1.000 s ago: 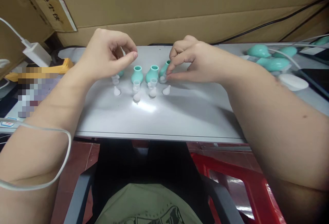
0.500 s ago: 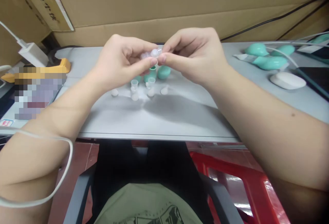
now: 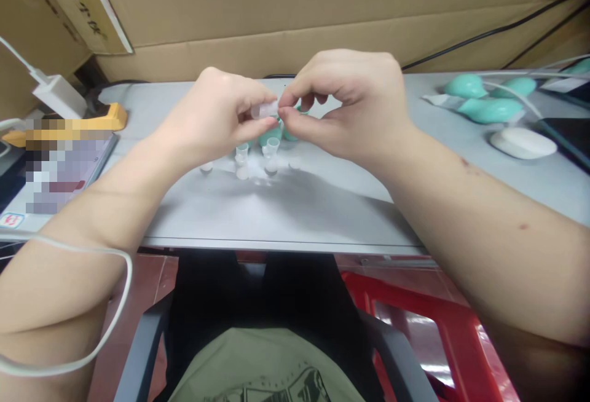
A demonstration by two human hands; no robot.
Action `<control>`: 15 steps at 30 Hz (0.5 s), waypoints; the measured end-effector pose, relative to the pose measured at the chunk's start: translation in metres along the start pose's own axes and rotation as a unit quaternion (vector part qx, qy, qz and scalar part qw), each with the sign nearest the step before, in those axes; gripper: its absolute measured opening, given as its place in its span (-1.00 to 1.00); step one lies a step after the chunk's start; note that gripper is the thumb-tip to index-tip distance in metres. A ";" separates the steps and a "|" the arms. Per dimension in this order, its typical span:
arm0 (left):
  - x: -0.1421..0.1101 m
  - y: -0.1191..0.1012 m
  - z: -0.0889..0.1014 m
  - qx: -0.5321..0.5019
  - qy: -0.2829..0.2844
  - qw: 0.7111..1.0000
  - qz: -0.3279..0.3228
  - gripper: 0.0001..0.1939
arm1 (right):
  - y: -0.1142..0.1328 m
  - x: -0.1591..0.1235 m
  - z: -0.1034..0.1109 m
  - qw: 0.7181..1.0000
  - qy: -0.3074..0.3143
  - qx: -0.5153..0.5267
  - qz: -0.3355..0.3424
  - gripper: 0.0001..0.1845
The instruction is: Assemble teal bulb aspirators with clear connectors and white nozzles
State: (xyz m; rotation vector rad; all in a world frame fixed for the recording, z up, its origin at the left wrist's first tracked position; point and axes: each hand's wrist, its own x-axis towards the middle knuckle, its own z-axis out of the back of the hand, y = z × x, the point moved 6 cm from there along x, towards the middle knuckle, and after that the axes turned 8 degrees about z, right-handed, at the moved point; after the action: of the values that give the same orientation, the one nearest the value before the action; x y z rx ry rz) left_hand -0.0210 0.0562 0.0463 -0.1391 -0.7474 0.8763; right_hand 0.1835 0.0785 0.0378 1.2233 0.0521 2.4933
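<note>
Over the back of the desk, my left hand [image 3: 225, 107] pinches a small translucent plastic piece [image 3: 265, 110] between thumb and fingers. The thumb and forefinger of my right hand [image 3: 345, 98] close on the piece's right end; their tips hide that end. Below my hands stand two clear plastic pieces with cup-shaped tops, one on the left [image 3: 242, 153] and one on the right [image 3: 272, 146]. Small whitish round parts [image 3: 206, 167] lie around them. Just behind, teal rounded parts [image 3: 270, 137] are partly covered by my fingers.
Several teal bulb-shaped things [image 3: 491, 110] and a white mouse-shaped object [image 3: 523, 143] lie on the right of the desk [image 3: 221, 217]. On the left are a white plug adapter [image 3: 62, 96], a yellow object [image 3: 115, 117] and a phone-like slab [image 3: 104, 150]. Cardboard [image 3: 276, 8] walls the back.
The translucent piece has turned to lie more level between my hands. My right fingertips have shifted slightly left and down onto its end, covering more of the teal parts.
</note>
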 end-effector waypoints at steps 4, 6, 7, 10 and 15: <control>0.000 0.001 0.000 0.020 0.013 1.000 0.006 -0.78 | 0.004 0.002 0.000 1.000 0.018 -0.003 -0.011 -0.67; 0.000 0.004 -0.001 0.022 0.018 1.000 0.008 -0.81 | 0.005 0.002 -0.001 0.999 0.024 0.009 -0.025 -0.63; 0.000 0.004 0.000 0.020 0.017 1.000 0.004 -0.81 | 0.006 0.002 -0.002 0.999 0.026 0.013 -0.030 -0.62; 0.000 0.006 0.002 0.013 0.016 1.000 0.009 -0.79 | 0.006 0.001 -0.006 0.999 0.032 0.013 -0.032 -0.61; -0.002 0.008 0.002 -0.023 0.010 0.998 0.052 -0.77 | -0.001 -0.003 -0.013 0.998 0.029 -0.014 -0.055 -0.70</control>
State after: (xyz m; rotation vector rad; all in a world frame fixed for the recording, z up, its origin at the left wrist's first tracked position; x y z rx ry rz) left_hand -0.0280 0.0600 0.0434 -0.2290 -0.7461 0.9565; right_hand 0.1755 0.0796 0.0269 1.1065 0.0963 2.4260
